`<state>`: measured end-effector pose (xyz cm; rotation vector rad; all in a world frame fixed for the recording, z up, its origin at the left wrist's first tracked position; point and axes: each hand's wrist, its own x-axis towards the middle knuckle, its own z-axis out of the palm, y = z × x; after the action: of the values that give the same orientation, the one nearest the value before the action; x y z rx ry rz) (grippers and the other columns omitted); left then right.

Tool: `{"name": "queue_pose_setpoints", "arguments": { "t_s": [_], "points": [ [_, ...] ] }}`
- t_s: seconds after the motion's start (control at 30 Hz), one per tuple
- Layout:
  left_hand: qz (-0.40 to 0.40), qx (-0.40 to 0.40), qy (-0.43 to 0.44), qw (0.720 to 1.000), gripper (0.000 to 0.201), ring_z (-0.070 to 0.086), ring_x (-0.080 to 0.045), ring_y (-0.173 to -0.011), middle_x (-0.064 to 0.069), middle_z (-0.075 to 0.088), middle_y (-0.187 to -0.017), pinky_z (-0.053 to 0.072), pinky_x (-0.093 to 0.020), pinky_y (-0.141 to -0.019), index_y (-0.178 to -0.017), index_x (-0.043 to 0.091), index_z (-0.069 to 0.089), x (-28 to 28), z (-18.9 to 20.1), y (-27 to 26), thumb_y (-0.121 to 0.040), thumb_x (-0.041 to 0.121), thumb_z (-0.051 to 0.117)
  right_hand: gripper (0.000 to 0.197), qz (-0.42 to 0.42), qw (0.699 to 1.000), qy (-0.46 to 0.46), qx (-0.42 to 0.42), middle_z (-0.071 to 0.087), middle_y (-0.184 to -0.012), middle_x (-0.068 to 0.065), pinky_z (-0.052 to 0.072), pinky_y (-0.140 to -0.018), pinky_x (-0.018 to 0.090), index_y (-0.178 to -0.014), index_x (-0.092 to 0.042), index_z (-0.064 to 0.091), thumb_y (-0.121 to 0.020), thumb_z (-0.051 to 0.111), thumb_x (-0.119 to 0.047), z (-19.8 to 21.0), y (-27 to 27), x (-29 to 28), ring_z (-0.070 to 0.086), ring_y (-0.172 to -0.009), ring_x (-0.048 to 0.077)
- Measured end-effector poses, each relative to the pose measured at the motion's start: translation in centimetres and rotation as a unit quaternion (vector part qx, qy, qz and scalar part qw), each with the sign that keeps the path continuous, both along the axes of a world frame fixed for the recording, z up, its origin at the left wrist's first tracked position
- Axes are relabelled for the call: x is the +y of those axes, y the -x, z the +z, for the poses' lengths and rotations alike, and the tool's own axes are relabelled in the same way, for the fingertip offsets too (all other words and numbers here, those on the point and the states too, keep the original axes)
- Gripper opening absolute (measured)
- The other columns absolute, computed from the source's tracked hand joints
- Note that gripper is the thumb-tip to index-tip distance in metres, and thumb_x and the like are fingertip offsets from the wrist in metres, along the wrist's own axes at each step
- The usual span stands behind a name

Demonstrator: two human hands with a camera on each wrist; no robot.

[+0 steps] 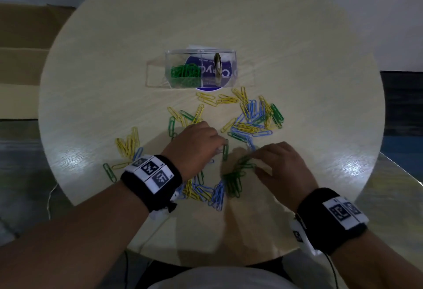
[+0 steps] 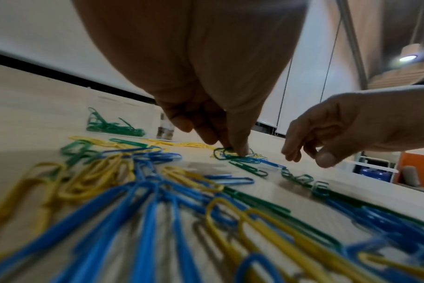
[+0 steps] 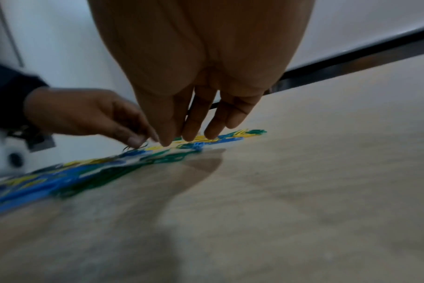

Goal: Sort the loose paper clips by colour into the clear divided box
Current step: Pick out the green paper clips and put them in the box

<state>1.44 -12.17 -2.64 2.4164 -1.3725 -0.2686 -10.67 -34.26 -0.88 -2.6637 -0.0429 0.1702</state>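
Clear divided box [image 1: 201, 69], green clips [image 1: 185, 73] left compartment, left grip [image 1: 196, 144] seemingly pinching clip, right grip [image 1: 281, 165] loosely curled

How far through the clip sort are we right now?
Early. Done: green clips fill the left compartment of the clear box; no yellow or blue inside. In hand: left hand and right hand are both down among green clips on the table. Left: yellow clips, blue clips and scattered greens.
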Motion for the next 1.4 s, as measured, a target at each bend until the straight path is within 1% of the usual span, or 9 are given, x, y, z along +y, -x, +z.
{"name": "queue_pose_setpoints", "arguments": {
  "t_s": [0.1,0.37,0.63,0.73,0.83,0.93,1.07,1.27,1.4],
  "points": [
    [-0.049,-0.043,-0.022,0.998,0.029,0.054,-0.029,-0.082,-0.002,0.062,-0.081,0.045,-0.037,-0.066,-0.107,0.017,0.069,-1.0,-0.2,-0.2,-0.078,0.016,0.073,0.030,0.059,0.995,0.071,0.043,0.065,-0.095,0.002,0.051,-0.073,0.039,-0.100,-0.022,0.068,-0.071,0.066,-0.029,-0.4,-0.5,1.2,0.055,-0.083,0.032],
    [-0.022,-0.052,-0.113,0.992,0.012,0.049,-0.027,-0.087,-0.003,0.054,-0.090,0.044,-0.040,-0.067,-0.085,0.018,0.062,0.5,0.8,0.4,-0.078,0.027,0.067,0.010,0.023,0.991,0.109,0.077,0.056,-0.081,0.004,0.050,-0.063,0.040,-0.077,-0.021,0.063,-0.071,0.056,-0.027,-0.3,-0.1,2.4,0.053,-0.076,0.031],
    [-0.015,-0.049,-0.135,0.990,0.016,0.056,-0.028,-0.065,-0.007,0.057,-0.073,0.045,-0.034,-0.054,-0.082,0.013,0.055,1.0,1.6,2.7,-0.070,0.006,0.062,0.008,0.002,0.996,0.046,0.081,0.062,-0.076,-0.002,0.048,-0.060,0.031,-0.085,-0.027,0.060,-0.078,0.063,-0.025,1.3,-0.7,2.1,0.062,-0.071,0.026],
    [0.099,0.036,-0.062,0.993,0.014,0.060,-0.029,-0.077,-0.007,0.061,-0.090,0.050,-0.037,-0.063,-0.099,0.015,0.059,1.0,2.9,1.0,-0.086,0.018,0.064,0.016,-0.079,0.994,-0.047,0.051,0.063,-0.072,-0.007,0.047,-0.063,0.029,-0.086,-0.029,0.063,-0.076,0.070,-0.019,3.6,-3.9,1.9,0.060,-0.066,0.013],
    [0.277,0.149,0.056,0.948,0.008,0.059,-0.020,-0.081,0.000,0.062,-0.094,0.050,-0.038,-0.075,-0.098,0.021,0.061,1.1,5.0,-3.1,-0.092,0.024,0.057,0.013,-0.133,0.982,-0.133,0.016,0.061,-0.064,-0.010,0.042,-0.061,0.018,-0.084,-0.026,0.067,-0.075,0.074,-0.019,5.3,-9.2,2.3,0.054,-0.060,0.000],
    [0.399,0.128,0.150,0.896,0.003,0.063,-0.014,-0.070,0.004,0.066,-0.082,0.053,-0.033,-0.069,-0.087,0.024,0.062,1.5,5.9,-7.5,-0.089,0.024,0.061,0.009,-0.150,0.974,-0.171,0.005,0.067,-0.071,-0.005,0.048,-0.066,0.026,-0.085,-0.022,0.067,-0.077,0.072,-0.022,6.2,-14.4,3.8,0.062,-0.066,0.008],
    [0.460,0.113,0.198,0.858,0.006,0.066,-0.022,-0.072,-0.002,0.068,-0.083,0.055,-0.036,-0.070,-0.082,0.020,0.063,1.8,5.5,-11.9,-0.087,0.023,0.065,0.004,-0.159,0.973,-0.169,-0.002,0.067,-0.073,0.000,0.051,-0.067,0.029,-0.083,-0.020,0.065,-0.080,0.062,-0.020,6.4,-19.7,6.2,0.065,-0.073,0.019],
    [0.452,0.094,0.210,0.862,0.010,0.065,-0.021,-0.076,-0.001,0.060,-0.098,0.054,-0.036,-0.076,-0.094,0.019,0.067,2.1,4.5,-13.4,-0.089,0.025,0.062,0.025,-0.165,0.978,-0.129,0.001,0.071,-0.104,0.002,0.049,-0.082,0.027,-0.108,-0.019,0.067,-0.089,0.060,-0.033,6.0,-21.3,7.8,0.064,-0.095,0.021],
    [0.352,0.034,0.148,0.923,0.012,0.055,-0.017,-0.078,0.000,0.059,-0.095,0.045,-0.029,-0.076,-0.097,0.020,0.067,5.5,4.2,-8.5,-0.091,0.017,0.058,0.023,-0.069,0.994,-0.046,-0.067,0.068,-0.108,0.007,0.048,-0.082,0.035,-0.107,-0.021,0.068,-0.087,0.059,-0.016,4.3,-16.2,8.0,0.061,-0.094,0.028]
  ]
}}
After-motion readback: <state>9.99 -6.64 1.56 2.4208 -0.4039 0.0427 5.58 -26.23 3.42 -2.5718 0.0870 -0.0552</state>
